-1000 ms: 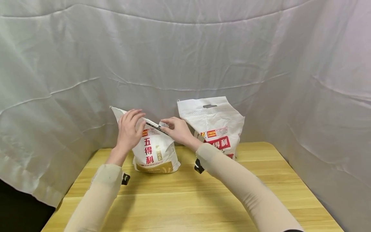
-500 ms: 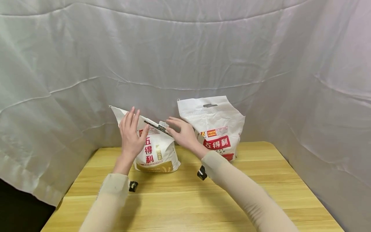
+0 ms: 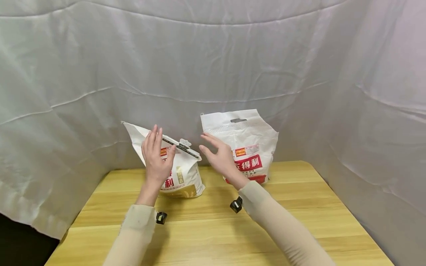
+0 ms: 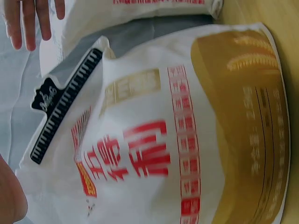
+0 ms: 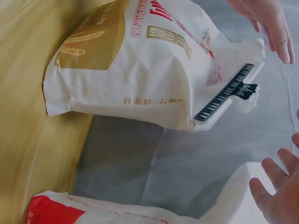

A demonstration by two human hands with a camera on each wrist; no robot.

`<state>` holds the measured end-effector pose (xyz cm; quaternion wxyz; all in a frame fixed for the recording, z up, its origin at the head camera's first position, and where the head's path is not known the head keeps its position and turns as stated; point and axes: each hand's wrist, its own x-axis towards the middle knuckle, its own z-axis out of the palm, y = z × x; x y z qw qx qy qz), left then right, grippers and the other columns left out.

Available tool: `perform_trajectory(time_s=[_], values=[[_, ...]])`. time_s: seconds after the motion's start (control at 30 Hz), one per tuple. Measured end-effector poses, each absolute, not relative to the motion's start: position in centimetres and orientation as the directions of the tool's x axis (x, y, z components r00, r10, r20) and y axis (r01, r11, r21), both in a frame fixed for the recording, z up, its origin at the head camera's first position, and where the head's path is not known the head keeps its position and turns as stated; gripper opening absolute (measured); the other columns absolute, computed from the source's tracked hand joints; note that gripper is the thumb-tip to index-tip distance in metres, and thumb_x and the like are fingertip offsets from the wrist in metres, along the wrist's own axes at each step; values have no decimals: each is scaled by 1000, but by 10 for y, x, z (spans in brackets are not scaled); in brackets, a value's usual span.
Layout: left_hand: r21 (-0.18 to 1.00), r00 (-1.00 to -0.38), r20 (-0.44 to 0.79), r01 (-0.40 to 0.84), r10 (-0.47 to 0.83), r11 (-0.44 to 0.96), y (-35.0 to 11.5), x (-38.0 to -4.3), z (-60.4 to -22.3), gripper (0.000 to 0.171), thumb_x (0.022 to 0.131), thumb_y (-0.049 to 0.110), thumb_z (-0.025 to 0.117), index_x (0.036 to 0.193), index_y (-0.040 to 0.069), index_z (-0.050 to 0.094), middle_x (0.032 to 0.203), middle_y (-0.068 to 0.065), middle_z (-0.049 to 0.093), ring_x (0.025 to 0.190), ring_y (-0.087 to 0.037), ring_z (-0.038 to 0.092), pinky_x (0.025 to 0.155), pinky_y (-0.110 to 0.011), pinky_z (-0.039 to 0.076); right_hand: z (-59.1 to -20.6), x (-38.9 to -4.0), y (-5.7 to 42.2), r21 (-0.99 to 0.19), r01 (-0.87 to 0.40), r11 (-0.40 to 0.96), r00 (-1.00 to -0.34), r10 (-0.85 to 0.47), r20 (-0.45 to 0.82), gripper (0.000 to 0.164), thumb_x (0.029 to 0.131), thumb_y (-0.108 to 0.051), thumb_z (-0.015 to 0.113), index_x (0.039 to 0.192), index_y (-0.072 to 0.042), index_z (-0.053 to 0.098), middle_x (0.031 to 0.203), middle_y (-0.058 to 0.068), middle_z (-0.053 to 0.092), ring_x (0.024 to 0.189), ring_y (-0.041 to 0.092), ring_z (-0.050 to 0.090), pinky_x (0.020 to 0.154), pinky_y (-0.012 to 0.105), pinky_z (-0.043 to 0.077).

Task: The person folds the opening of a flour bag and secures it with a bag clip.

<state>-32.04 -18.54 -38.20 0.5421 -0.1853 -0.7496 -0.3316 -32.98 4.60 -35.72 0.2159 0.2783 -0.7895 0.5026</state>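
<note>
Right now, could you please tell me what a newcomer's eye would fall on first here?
Probably the left bag and the right bag, white with red print, side by side toward the back of the table. Next, the black-and-white clip slanting along the left bag's top. In the head view, the left hand shows before the left bag, the right hand partly before the right one.

The place looked like a curtained-off booth, its wider setting hidden from view, since creased, silvery-grey cloth (image 3: 213, 62) hung beyond the far edge of a wood-grained table (image 3: 199, 232) and along its left and right edges, enclosing both far corners.
</note>
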Motion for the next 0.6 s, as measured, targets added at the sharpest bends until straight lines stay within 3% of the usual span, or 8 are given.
perform_trajectory(time_s=[0.6], values=[[299,-316,945,745,-80,596,-132,-327,-377,63,94,20,69,150,-2,49,161,-18,43,145,-47,37,121,-60,21,-355,-318,96,-655,-696,294,-698,-64,713,43,98,-16,73,139,-6,66,149,5,60,143,19,51,120,42,35]])
